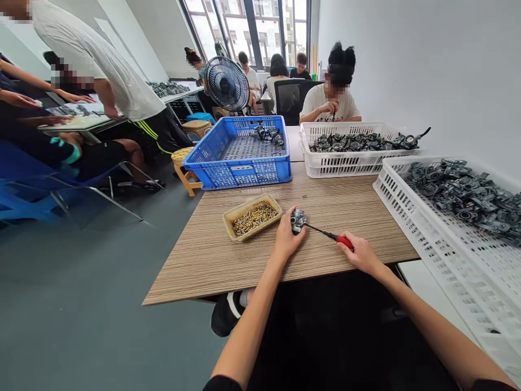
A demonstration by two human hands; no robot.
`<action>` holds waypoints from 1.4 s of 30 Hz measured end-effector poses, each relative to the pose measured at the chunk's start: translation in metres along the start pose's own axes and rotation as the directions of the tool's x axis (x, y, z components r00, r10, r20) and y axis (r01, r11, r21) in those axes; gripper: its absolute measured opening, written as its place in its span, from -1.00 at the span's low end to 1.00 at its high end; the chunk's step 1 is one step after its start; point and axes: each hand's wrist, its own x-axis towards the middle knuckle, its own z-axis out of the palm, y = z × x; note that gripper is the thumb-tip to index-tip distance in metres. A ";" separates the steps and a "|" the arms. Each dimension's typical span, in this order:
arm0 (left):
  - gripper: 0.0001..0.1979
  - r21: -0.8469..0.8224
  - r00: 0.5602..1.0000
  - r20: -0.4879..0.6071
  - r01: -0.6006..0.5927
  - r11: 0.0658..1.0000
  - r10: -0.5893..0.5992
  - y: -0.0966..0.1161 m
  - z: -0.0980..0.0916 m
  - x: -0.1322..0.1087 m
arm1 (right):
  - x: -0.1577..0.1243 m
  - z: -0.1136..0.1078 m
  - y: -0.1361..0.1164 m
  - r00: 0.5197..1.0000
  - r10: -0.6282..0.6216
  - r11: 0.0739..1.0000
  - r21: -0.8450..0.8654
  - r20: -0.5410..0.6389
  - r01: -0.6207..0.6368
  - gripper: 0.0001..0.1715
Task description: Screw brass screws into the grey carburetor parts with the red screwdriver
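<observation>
My left hand [287, 239] grips a small grey metal carburetor body [298, 218] on the wood-grain table, fingers and thumb around its left side. In my right hand [360, 253] is a screwdriver [344, 241] with a red and black handle. Its long dark shaft points left, and the tip meets the right side of the carburetor body; whether it sits in a screw is too small to tell. Just left of my left hand stands a tan tray [230, 225] holding many small brass-coloured screw-like parts [254, 219].
Behind the tray stands a blue crate [244, 176] with a few metal parts. A white basket [345, 165] of similar parts is at the back right, and another white basket [427, 228] lies along the right. A person [331, 103] sits across; a fan [227, 84] stands behind.
</observation>
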 end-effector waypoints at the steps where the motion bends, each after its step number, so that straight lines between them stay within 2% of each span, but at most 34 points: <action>1: -0.29 0.000 1.000 0.000 0.002 1.000 -0.002 0.000 0.000 0.000 | 0.000 0.000 0.000 1.000 -0.002 1.000 -0.002 0.002 0.002 -0.73; 14: -0.30 -0.004 1.000 -0.004 -0.005 1.000 0.005 -0.001 0.001 0.000 | 0.000 0.001 0.002 1.000 -0.004 1.000 0.030 0.014 0.004 -0.69; 42: -0.29 -0.016 1.000 0.013 0.004 1.000 -0.004 0.001 0.000 -0.001 | -0.001 0.002 0.001 0.999 0.002 0.998 -0.059 0.055 0.001 -0.71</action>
